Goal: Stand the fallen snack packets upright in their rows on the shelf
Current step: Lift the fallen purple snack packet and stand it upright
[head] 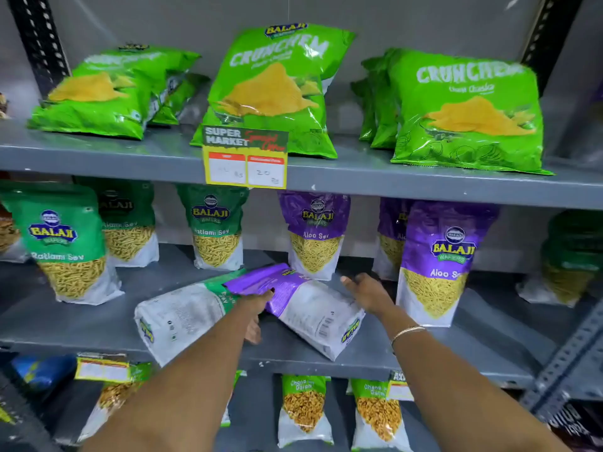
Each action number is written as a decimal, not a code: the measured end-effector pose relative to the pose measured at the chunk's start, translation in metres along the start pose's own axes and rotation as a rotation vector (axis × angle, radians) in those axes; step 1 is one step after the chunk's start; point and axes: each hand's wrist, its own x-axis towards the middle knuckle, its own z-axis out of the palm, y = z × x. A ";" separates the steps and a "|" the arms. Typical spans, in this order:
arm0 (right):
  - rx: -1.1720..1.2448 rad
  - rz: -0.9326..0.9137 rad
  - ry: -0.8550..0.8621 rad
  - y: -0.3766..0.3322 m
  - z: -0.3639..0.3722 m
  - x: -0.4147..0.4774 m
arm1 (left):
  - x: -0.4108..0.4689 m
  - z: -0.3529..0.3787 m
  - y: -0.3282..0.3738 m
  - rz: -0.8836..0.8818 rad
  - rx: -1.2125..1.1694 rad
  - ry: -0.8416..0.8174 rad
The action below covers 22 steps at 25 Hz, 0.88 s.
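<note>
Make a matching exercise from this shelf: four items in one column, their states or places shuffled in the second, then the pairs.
1. purple Aloo Sev packet
2. Crunchem bag
3. price tag
4. Chana Garam packet

A. standing on the top shelf
B. on the bottom shelf
C. lying flat, left hand on it
D. hanging from the top shelf's edge

Pairs: 1-C, 2-A, 3-D, 4-B

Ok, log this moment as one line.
stage: reaching | left hand: on fallen purple packet | right hand: open beside it | fallen green packet: lying flat, partly underneath | shelf: middle
</note>
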 end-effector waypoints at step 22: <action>0.425 0.044 -0.024 -0.001 0.027 -0.006 | 0.013 0.022 0.076 0.549 0.022 -0.100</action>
